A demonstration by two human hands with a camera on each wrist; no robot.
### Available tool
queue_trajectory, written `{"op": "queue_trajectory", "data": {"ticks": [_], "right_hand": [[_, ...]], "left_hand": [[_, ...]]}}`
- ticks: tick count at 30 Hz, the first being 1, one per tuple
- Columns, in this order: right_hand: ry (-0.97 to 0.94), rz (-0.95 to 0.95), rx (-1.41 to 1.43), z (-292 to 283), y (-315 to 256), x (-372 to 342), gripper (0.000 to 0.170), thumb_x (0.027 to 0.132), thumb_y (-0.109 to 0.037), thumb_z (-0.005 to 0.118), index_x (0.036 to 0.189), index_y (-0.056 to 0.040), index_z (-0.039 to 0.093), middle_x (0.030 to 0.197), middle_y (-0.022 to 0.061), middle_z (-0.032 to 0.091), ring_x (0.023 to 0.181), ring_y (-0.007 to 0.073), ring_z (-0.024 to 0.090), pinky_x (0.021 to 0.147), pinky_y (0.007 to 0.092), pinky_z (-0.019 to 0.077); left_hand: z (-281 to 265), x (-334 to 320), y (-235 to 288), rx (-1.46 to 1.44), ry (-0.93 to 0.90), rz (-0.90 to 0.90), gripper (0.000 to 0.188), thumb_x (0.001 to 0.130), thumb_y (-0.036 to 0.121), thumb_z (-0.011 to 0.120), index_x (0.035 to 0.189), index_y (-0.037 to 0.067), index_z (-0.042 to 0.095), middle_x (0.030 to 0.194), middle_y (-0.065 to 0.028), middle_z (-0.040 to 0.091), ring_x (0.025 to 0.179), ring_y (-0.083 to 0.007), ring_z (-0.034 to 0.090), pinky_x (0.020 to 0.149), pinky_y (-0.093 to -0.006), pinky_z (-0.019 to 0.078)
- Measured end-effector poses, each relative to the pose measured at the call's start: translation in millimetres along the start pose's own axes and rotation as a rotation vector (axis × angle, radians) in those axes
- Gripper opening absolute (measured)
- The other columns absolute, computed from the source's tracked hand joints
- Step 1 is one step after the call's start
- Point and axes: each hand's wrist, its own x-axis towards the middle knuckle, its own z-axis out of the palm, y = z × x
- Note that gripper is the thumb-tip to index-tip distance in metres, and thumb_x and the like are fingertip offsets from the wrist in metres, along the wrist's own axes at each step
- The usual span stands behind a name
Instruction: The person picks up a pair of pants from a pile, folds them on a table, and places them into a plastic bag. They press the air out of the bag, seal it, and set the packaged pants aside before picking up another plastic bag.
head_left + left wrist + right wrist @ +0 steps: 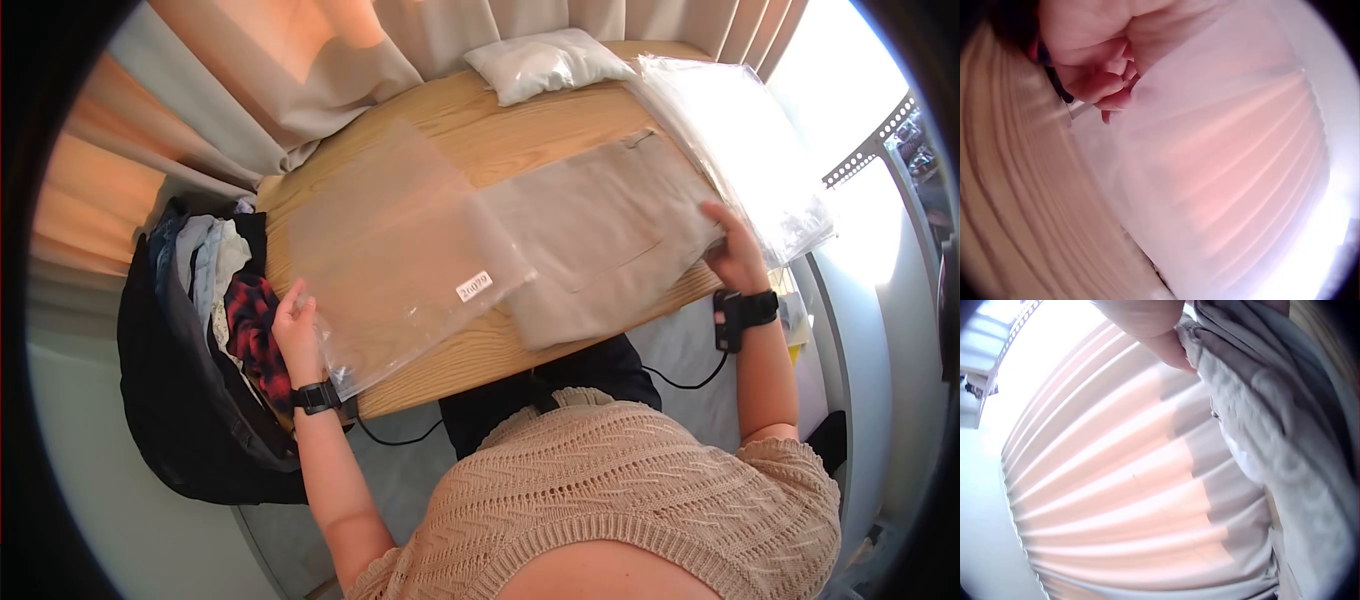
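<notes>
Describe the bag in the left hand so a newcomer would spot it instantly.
Find the wooden table, then the left hand at its edge. It holds a clear bag beside a folded beige garment. Unlike that garment, the bag is see-through and bears a white number label.

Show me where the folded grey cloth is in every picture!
Head: the grey cloth is right of the middle, in the right hand.
Left wrist: not visible.
Right wrist: it runs down the right side.
Shared landmark: the curtain, in all three views.
</notes>
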Motion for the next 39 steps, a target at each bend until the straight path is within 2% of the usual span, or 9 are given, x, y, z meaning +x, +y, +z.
{"op": "queue_trajectory", "data": {"ticks": [8,11,12,16,19,24,28,34,39], "right_hand": [[0.035,0.006,0.079,-50,10,-31,0.026,0.086,-0.021,0.065,0.106,-0.0097,0.052,0.092,0.0016,0.059,0.084,0.015,0.058,0.072,0.0293,0.048],[0.053,0.101,0.171,-33,18,-49,0.03,0.085,-0.021,0.066,0.108,-0.0084,0.053,0.096,0.0025,0.059,0.088,0.0161,0.058,0.077,0.0331,0.0474],[0.053,0.106,0.174,-28,20,-50,0.03,0.085,-0.021,0.066,0.108,-0.0084,0.053,0.096,0.0025,0.059,0.088,0.0161,0.058,0.077,0.0331,0.0474],[0.085,0.07,0.158,-10,24,-42,0.033,0.084,-0.015,0.065,0.112,-0.0051,0.053,0.104,0.0066,0.06,0.095,0.0212,0.059,0.08,0.0354,0.0492],[0.074,-0.055,0.219,-4,17,-20,0.035,0.084,-0.013,0.061,0.116,0.0009,0.052,0.112,0.0131,0.061,0.104,0.0265,0.059,0.092,0.0405,0.0476],[-0.171,-0.018,0.397,-17,-3,14,0.042,0.088,-0.022,0.058,0.122,0.0016,0.049,0.12,0.0153,0.057,0.109,0.0271,0.056,0.097,0.04,0.044],[-0.043,-0.003,0.037,-13,11,8,0.041,0.09,-0.022,0.058,0.122,0.0002,0.049,0.123,0.0151,0.055,0.111,0.0266,0.054,0.098,0.0397,0.044],[-0.072,0.035,0.145,-13,13,9,0.041,0.09,-0.021,0.057,0.123,0.0017,0.048,0.121,0.0147,0.056,0.11,0.0264,0.055,0.096,0.0396,0.0451],[-0.237,-0.174,0.15,5,-7,-8,0.042,0.092,-0.022,0.054,0.125,0.0026,0.045,0.122,0.0148,0.055,0.111,0.0269,0.054,0.096,0.0393,0.0437]], "left_hand": [[-4,13,-18,0.04,-0.06,-0.03,0.037,0.086,0.005,0.058,0.122,-0.001,0.054,0.09,-0.0005,0.059,0.069,-0.0037,0.05,0.06,-0.0182,0.0397],[-10,7,-14,0.591,-0.058,0.35,0.038,0.087,0.011,0.058,0.123,0.001,0.051,0.116,-0.0157,0.056,0.108,-0.0254,0.053,0.095,-0.0332,0.04],[-7,-4,1,0.597,-0.057,0.349,0.038,0.087,0.011,0.058,0.123,0.001,0.051,0.116,-0.0157,0.056,0.108,-0.0254,0.053,0.095,-0.0332,0.04],[20,-68,42,0.738,-0.561,0.317,0.046,0.084,0.016,0.06,0.127,0.004,0.048,0.136,-0.0214,0.041,0.129,-0.0348,0.035,0.106,-0.0394,0.0293],[33,-93,37,0.773,-0.77,0.384,0.05,0.084,0.021,0.061,0.13,0.007,0.047,0.14,-0.0236,0.035,0.132,-0.0386,0.029,0.107,-0.0427,0.0269],[37,-102,33,0.85,-0.743,0.407,0.054,0.083,0.025,0.063,0.132,0.012,0.046,0.144,-0.0247,0.027,0.134,-0.0422,0.023,0.107,-0.0453,0.0255],[38,-103,32,0.915,-0.768,0.412,0.054,0.085,0.027,0.06,0.136,0.016,0.043,0.146,-0.0234,0.024,0.135,-0.0419,0.02,0.109,-0.0445,0.0218],[45,-102,34,0.936,-0.697,0.418,0.054,0.086,0.028,0.059,0.136,0.013,0.043,0.144,-0.0223,0.028,0.133,-0.0413,0.025,0.107,-0.0445,0.0244],[50,-91,21,0.843,-0.612,0.486,0.048,0.088,0.019,0.053,0.132,0.003,0.043,0.136,-0.0201,0.041,0.128,-0.0377,0.035,0.102,-0.043,0.0328]]}}
